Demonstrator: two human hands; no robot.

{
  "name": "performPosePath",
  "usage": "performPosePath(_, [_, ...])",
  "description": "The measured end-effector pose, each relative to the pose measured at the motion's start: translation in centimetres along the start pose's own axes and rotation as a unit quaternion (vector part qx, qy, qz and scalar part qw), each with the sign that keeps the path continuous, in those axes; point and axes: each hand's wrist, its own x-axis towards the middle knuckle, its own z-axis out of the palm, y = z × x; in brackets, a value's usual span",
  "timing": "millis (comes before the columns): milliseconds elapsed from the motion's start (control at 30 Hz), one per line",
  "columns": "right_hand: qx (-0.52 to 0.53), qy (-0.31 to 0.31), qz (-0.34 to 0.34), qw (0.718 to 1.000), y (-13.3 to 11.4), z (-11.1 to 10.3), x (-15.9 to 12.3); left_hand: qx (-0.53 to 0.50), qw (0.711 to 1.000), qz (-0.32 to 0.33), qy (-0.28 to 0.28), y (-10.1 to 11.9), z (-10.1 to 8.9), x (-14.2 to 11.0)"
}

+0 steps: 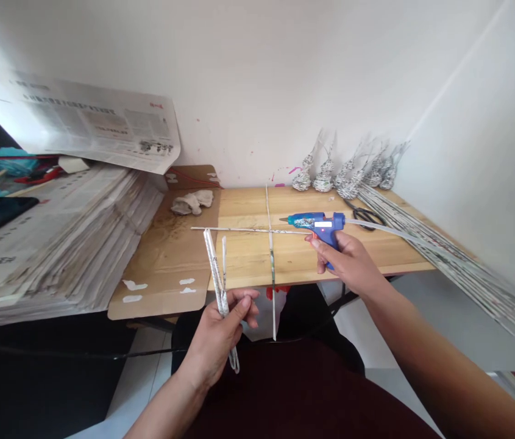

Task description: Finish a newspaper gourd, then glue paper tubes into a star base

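Note:
In my right hand (346,259) is a blue hot glue gun (314,221), its teal nozzle pointing left and a long clear glue stick (389,228) trailing from its back. My left hand (227,326) is closed around a few folded rolled-newspaper sticks (214,262), held at the table's front edge. Between the hands, two thin paper sticks cross on the wooden table: one lies left to right (234,229), the other (269,207) runs front to back and overhangs the edge. The glue gun covers the right end of the sideways stick.
Several small woven paper gourds (323,177) stand along the wall at the back right. Black scissors (367,216) and a bundle of paper sticks (444,262) lie beside them. At left are stacked newspapers (133,225), a cardboard sheet (166,268) and a crumpled glove-like cloth (193,202).

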Motion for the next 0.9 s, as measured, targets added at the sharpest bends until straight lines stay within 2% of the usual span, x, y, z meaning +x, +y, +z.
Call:
performPosePath(233, [-0.139,-0.037,0.028,0.989,0.9,0.2,3.6,-0.019,0.997,0.015,0.072,1.0,-1.6,0.2])
performPosePath(333, [-0.182,-0.049,0.038,0.981,1.1,0.6,4.5,-0.018,0.996,0.023,0.086,1.1,-2.3,0.5])
performPosePath(500, [-0.273,-0.05,0.004,0.961,1.4,1.0,5.7,-0.003,0.995,0.019,0.098,0.6,-2.7,1.0])
performPosePath(600, [-0.296,-0.052,-0.004,0.954,1.5,1.1,6.1,0.054,0.995,0.025,0.082,1.2,-3.1,1.7])
performPosePath(667, [-0.306,-0.056,-0.01,0.95,1.4,1.2,6.2,0.153,0.986,0.043,0.056,2.6,-3.4,2.8])
performPosePath(733, [-0.318,-0.058,-0.017,0.946,1.4,1.3,6.3,0.301,0.948,0.089,0.045,4.5,-3.5,4.5])
performPosePath(833, [-0.343,-0.055,-0.023,0.938,1.5,1.3,6.4,0.531,0.829,0.16,0.074,7.4,-2.6,8.4])
performPosePath(867, [-0.351,-0.054,-0.023,0.934,1.5,1.4,6.4,0.574,0.798,0.164,0.083,8.1,-2.1,9.9])
performPosePath(900, [-0.359,-0.054,-0.023,0.932,1.5,1.4,6.4,0.598,0.779,0.167,0.088,8.5,-1.6,11.5])
